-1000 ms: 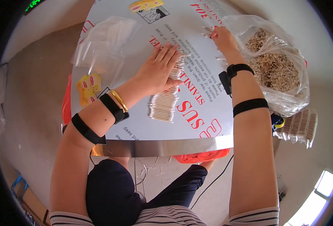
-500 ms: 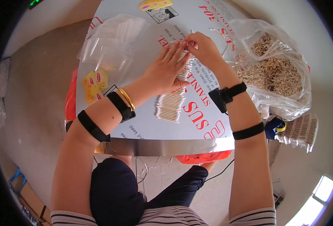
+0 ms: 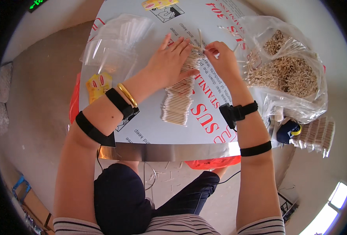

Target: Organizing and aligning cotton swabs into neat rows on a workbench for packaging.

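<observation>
A long row of cotton swabs, laid side by side, runs across the steel-sheet table from its near part toward the middle. My left hand lies over the left side of the row's far half, fingers spread and thumb across the swabs. At the far end, my right hand pinches the right tip of a single cotton swab, which lies crosswise near my left fingertips. Another loose swab points away just beyond it. The swabs under my left palm are hidden.
On the right, a clear plastic bag holds a heap of loose swabs, with some spilling out. Clear plastic pouches lie at the left, beside yellow printed cards. More yellow cards are at the far edge. Bundled packs sit at lower right.
My right hand has moved slightly right and nearer, away from my left fingertips, and the pinched swab now shows. My left hand has shifted a little left, baring more of the row.
</observation>
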### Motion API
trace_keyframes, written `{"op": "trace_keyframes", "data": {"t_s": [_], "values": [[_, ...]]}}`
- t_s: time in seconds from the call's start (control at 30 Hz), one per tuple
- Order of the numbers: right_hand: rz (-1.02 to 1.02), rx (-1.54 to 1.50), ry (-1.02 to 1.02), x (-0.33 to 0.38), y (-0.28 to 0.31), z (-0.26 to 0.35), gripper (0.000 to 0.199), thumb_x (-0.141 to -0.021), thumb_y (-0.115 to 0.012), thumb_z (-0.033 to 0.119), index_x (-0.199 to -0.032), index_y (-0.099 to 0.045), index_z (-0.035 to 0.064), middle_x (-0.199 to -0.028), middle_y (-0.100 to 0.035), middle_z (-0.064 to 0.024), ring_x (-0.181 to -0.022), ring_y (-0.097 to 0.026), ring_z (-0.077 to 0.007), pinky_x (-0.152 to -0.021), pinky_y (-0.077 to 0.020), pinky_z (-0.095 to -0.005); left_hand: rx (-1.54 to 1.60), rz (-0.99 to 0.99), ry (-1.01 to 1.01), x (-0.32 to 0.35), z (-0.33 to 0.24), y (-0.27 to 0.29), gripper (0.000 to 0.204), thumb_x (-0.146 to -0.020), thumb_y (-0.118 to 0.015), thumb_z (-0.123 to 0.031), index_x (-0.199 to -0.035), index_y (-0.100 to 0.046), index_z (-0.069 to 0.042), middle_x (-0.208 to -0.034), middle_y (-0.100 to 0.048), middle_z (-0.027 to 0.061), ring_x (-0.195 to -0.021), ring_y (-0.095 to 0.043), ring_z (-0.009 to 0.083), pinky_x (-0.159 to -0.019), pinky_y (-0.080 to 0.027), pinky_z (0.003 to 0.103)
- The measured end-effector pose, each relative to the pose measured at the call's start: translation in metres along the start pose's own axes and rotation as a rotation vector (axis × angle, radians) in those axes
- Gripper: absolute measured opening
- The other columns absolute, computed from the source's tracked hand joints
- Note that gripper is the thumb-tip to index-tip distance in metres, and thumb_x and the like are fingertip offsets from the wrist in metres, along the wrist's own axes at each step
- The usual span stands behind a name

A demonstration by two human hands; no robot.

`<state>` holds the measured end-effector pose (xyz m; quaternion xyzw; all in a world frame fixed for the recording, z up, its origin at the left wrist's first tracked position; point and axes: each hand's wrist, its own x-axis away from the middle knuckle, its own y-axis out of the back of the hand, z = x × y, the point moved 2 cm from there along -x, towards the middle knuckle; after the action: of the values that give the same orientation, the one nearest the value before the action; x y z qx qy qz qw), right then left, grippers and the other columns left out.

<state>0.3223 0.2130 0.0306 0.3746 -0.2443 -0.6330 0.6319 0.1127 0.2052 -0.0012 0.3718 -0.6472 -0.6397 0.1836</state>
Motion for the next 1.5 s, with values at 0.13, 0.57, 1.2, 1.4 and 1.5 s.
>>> {"op": "trace_keyframes", "data": {"t_s": [0.13, 0.57, 1.2, 1.4, 1.5], "values": [[0.053, 0.077, -0.025, -0.007, -0.009, -0.005, 0.017, -0.086, -0.075, 0.016, -0.098, -0.071, 0.0052, -0.099, -0.069, -0.0129, -0.092, -0.069, -0.0306, -0.080, -0.0554, -0.0418, -0.028, -0.018, 0.000, 0.002, -0.002, -0.001, 0.090, -0.101, -0.033, -0.073, -0.150, -0.045, 0.002, -0.159, -0.045, 0.0151, -0.152, -0.035, 0.0266, -0.128, -0.011, 0.053], [0.063, 0.380, 0.089, -0.002, 0.027, -0.007, 0.017, -0.082, -0.074, 0.018, -0.092, -0.069, 0.0064, -0.096, -0.069, -0.0102, -0.093, -0.069, -0.0328, -0.082, -0.0556, -0.0426, -0.003, -0.042, 0.013, -0.001, 0.009, -0.004, 0.083, -0.103, -0.036, -0.068, -0.152, -0.045, -0.002, -0.156, -0.049, 0.0118, -0.151, -0.037, 0.0246, -0.128, -0.012, 0.053], [0.066, 0.306, -0.153, -0.084, -0.025, -0.001, 0.030, -0.084, -0.074, 0.029, -0.102, -0.078, 0.0058, -0.095, -0.077, -0.0159, -0.088, -0.075, -0.0302, -0.082, -0.0580, -0.0407, -0.049, -0.097, 0.133, 0.005, 0.030, -0.005, 0.081, -0.104, -0.038, -0.064, -0.155, -0.040, -0.002, -0.160, -0.044, 0.0121, -0.153, -0.033, 0.0260, -0.127, -0.007, 0.057], [0.149, 0.379, -0.198, -0.091, -0.020, -0.009, 0.027, -0.083, -0.070, 0.031, -0.092, -0.080, 0.0072, -0.089, -0.076, -0.0181, -0.093, -0.074, -0.0354, -0.085, -0.0584, -0.0429, 0.008, -0.170, 0.128, 0.012, 0.040, 0.004, 0.069, -0.103, -0.049, -0.054, -0.150, -0.046, -0.003, -0.154, -0.050, 0.0127, -0.149, -0.039, 0.0275, -0.125, -0.012, 0.057], [0.132, 0.270, -0.231, -0.080, 0.012, -0.033, 0.031, -0.083, -0.071, 0.034, -0.091, -0.080, 0.0046, -0.087, -0.077, -0.0161, -0.086, -0.075, -0.0320, -0.080, -0.0573, -0.0413, 0.180, -0.223, 0.092, 0.005, 0.038, 0.009, 0.049, -0.099, -0.062, -0.034, -0.141, -0.055, -0.010, -0.146, -0.055, 0.0108, -0.141, -0.046, 0.0303, -0.121, -0.023, 0.055]]}}
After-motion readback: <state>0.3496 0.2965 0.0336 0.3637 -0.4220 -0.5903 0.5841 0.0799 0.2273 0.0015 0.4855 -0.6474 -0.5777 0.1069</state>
